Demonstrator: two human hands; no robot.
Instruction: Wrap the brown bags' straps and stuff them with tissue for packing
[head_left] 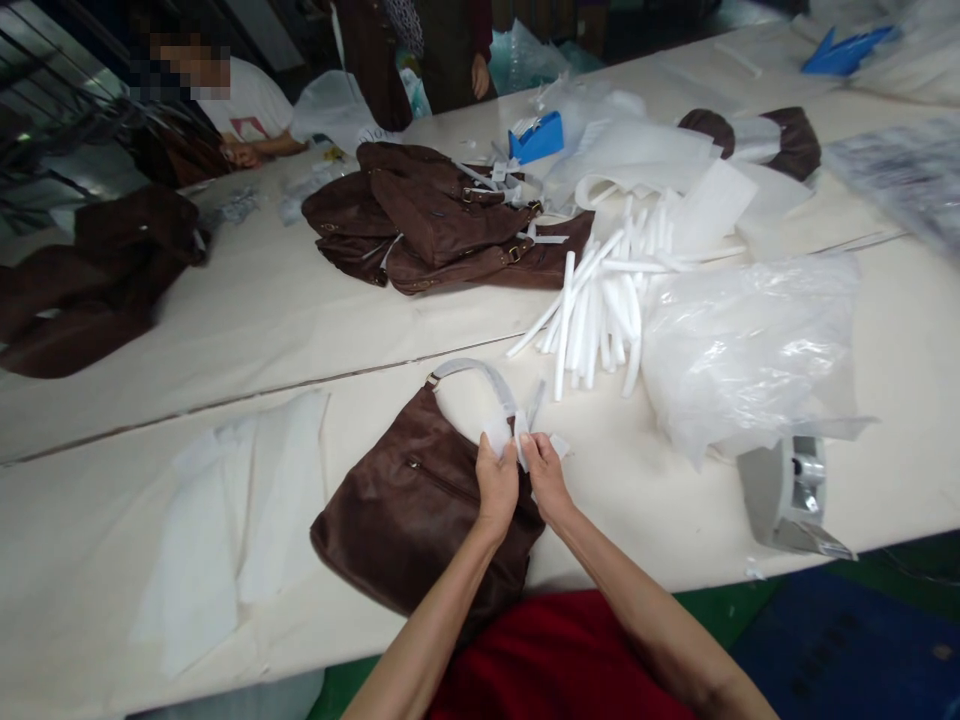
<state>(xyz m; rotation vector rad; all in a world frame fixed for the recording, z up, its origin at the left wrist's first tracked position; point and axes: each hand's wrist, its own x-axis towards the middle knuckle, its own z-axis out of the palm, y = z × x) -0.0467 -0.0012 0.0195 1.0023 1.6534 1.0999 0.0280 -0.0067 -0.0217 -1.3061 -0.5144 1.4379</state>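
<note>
A dark brown leather shoulder bag (405, 510) lies flat on the white-covered table, with a zipped pocket across its front. Its pale strap (472, 372) arches up from a metal buckle. My left hand (496, 487) and my right hand (545, 477) pinch the strap's far end side by side, together with a piece of white foam sheet (499, 435). Another white sheet is tucked inside the strap's loop. My forearms cross above the bag's lower edge, hiding part of it.
White foam tubes (589, 310) and a crumpled clear plastic bag (742, 345) lie to the right. Brown leather bags (427, 220) are piled beyond. White sheets (232, 520) lie left. A blue tape dispenser (536, 137) stands far off, and a co-worker (247, 110) sits at the far left.
</note>
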